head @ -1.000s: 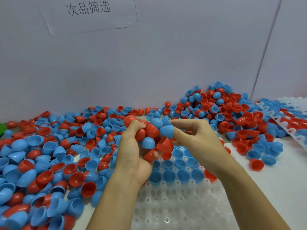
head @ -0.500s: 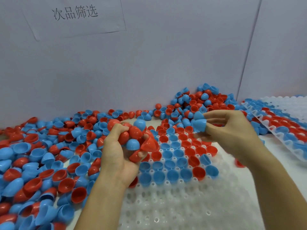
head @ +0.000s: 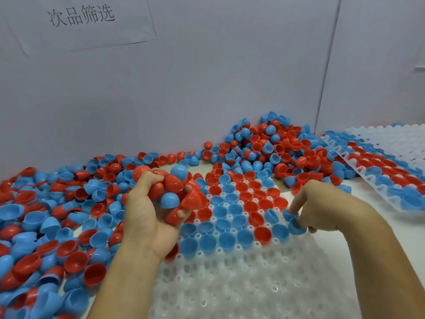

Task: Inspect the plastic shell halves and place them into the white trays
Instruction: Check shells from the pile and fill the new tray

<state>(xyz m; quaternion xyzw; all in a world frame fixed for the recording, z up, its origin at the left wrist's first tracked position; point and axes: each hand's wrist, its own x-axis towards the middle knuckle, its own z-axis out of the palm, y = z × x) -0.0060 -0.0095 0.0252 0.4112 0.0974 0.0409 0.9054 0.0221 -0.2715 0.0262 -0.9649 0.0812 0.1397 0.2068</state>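
Tray (head: 253,284) holds red and blue shells (head: 232,203)

Bright even light, blurred warped edges

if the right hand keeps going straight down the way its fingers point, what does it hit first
Most likely the white tray: the right hand points its fingertips down at the tray's right edge, pinching a blue shell half just above or already at a pocket. Depth is unclear.

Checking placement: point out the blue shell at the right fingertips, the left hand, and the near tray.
Blue shell (head: 296,227), head view, its rim.
Left hand (head: 147,217), head view, palm.
Near tray (head: 241,291), head view, bare cells.
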